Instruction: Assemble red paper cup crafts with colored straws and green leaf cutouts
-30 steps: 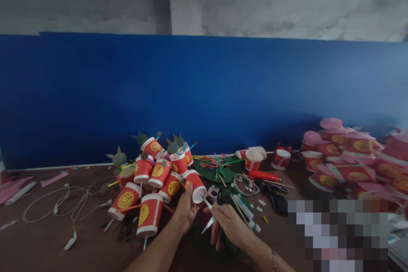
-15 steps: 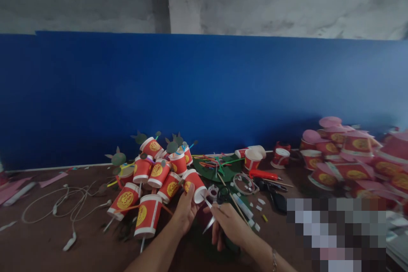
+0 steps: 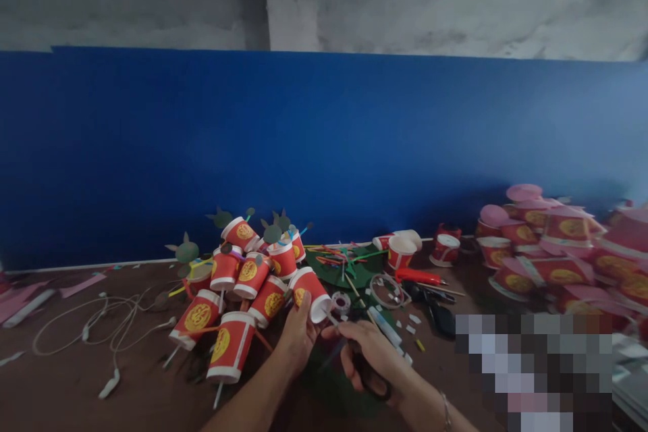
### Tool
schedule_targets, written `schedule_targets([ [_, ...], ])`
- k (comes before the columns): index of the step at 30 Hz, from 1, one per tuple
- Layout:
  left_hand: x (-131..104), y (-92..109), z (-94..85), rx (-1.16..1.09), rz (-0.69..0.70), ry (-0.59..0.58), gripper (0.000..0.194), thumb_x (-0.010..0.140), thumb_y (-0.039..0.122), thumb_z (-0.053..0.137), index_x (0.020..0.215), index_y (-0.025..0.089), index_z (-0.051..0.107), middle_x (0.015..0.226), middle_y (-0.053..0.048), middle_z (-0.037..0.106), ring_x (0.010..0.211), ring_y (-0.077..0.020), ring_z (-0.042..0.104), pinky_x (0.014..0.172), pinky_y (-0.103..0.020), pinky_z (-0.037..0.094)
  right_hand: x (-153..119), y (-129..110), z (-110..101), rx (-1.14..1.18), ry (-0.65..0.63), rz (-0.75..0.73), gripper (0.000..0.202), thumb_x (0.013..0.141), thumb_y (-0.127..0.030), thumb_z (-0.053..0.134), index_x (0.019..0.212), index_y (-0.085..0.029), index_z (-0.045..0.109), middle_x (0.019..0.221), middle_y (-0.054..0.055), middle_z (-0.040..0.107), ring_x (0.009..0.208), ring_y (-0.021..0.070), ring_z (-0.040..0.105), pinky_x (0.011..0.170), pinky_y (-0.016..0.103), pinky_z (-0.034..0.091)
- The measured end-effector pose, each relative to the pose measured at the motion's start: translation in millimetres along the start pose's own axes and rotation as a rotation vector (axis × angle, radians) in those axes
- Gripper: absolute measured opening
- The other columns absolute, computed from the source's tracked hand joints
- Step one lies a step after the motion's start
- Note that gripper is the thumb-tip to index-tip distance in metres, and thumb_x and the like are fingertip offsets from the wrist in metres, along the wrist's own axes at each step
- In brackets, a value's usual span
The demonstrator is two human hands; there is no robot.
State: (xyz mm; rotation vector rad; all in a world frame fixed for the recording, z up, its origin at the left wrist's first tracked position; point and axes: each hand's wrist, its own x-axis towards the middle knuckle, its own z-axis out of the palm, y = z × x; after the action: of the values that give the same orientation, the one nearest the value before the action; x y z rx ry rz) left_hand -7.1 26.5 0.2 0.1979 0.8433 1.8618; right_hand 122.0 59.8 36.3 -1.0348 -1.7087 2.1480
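Observation:
My left hand is closed round a red paper cup with a white rim and a yellow round print, tilted so its rim end points down to the right. A thin white stick pokes out at that end. Beside it, my right hand is closed on scissors, whose dark handle loop hangs below the palm; the blades are blurred. The fingertips of this hand are at the stick, and I cannot tell how firmly they hold it. Several similar cups with sticks and grey-green paper heads are piled to the left.
White earphones lie on the brown table at left. Behind my right hand are a tape roll, a glue tube, a red-handled tool and coloured strips. Cups with pink paper are heaped at right. A blue panel stands behind.
My right hand has turned with the scissors: the blades showed clearly before, while now the handle loop shows. The left hand and its cup have barely moved.

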Motion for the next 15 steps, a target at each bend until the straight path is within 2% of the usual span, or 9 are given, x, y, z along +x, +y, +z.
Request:
schedule_targets([
  [2, 0, 1, 0.1, 0.001, -0.008, -0.006, 0.039, 0.066, 0.044, 0.077, 0.084, 0.012, 0.063, 0.077, -0.007, 0.071, 0.080, -0.0234, 0.068, 0.079, -0.037, 0.054, 1, -1, 1, 0.042, 0.017, 0.001, 0.046, 0.084, -0.043, 0.034, 0.097, -0.008, 0.062, 0.039, -0.004, 0.050, 0.026, 0.0095, 0.042, 0.032, 0.018, 0.028],
  [4, -1, 2, 0.2, 0.000, -0.006, -0.006, 0.039, 0.066, 0.044, 0.077, 0.083, 0.012, 0.062, 0.077, -0.007, 0.071, 0.082, -0.0243, 0.068, 0.079, -0.037, 0.054, -1, 1, 3, -0.118, 0.056, -0.024, 0.049, 0.086, -0.045, 0.032, 0.093, -0.008, 0.063, 0.040, -0.001, 0.053, 0.027, 0.0114, 0.044, 0.032, 0.020, 0.029],
  [6, -2, 1, 0.4, 0.000, 0.007, -0.025, 0.039, 0.064, 0.042, 0.079, 0.084, 0.013, 0.062, 0.079, -0.007, 0.071, 0.085, -0.0249, 0.068, 0.081, -0.037, 0.053, -4, 3, 5, -0.476, 0.157, -0.102, 0.050, 0.089, -0.043, 0.029, 0.081, -0.009, 0.065, 0.044, 0.006, 0.059, 0.031, 0.0155, 0.051, 0.034, 0.023, 0.033],
  [9, -6, -2, 1.1, 0.040, 0.010, -0.097, 0.042, 0.060, 0.040, 0.082, 0.088, 0.015, 0.063, 0.082, -0.007, 0.072, 0.089, -0.0253, 0.068, 0.085, -0.036, 0.050, -8, 7, 7, -1.060, 0.334, -0.305, 0.041, 0.089, -0.030, 0.035, 0.071, -0.011, 0.067, 0.063, 0.018, 0.069, 0.052, 0.0235, 0.065, 0.046, 0.028, 0.041],
  [11, -8, -5, 1.8, 0.072, -0.014, -0.130, 0.046, 0.058, 0.041, 0.083, 0.089, 0.014, 0.063, 0.082, -0.008, 0.072, 0.089, -0.0256, 0.068, 0.086, -0.036, 0.050, -7, 8, 6, -1.251, 0.376, -0.394, 0.035, 0.086, -0.021, 0.038, 0.071, -0.011, 0.068, 0.072, 0.021, 0.071, 0.064, 0.0256, 0.068, 0.054, 0.029, 0.043],
  [13, -9, -7, 2.1, 0.087, -0.029, -0.140, 0.049, 0.055, 0.042, 0.084, 0.089, 0.014, 0.063, 0.082, -0.008, 0.071, 0.087, -0.0254, 0.068, 0.085, -0.036, 0.049, -5, 10, 4, -1.188, 0.373, -0.389, 0.036, 0.087, -0.023, 0.038, 0.066, -0.013, 0.066, 0.068, 0.018, 0.071, 0.059, 0.0219, 0.067, 0.052, 0.026, 0.043],
  [15, -9, -8, 2.2, 0.083, -0.021, -0.129, 0.051, 0.053, 0.042, 0.085, 0.089, 0.014, 0.062, 0.083, -0.007, 0.071, 0.083, -0.0243, 0.068, 0.082, -0.036, 0.050, -2, 11, 1, -0.938, 0.317, -0.274, 0.045, 0.090, -0.032, 0.034, 0.059, -0.015, 0.060, 0.053, 0.013, 0.066, 0.043, 0.0165, 0.060, 0.041, 0.023, 0.038],
])
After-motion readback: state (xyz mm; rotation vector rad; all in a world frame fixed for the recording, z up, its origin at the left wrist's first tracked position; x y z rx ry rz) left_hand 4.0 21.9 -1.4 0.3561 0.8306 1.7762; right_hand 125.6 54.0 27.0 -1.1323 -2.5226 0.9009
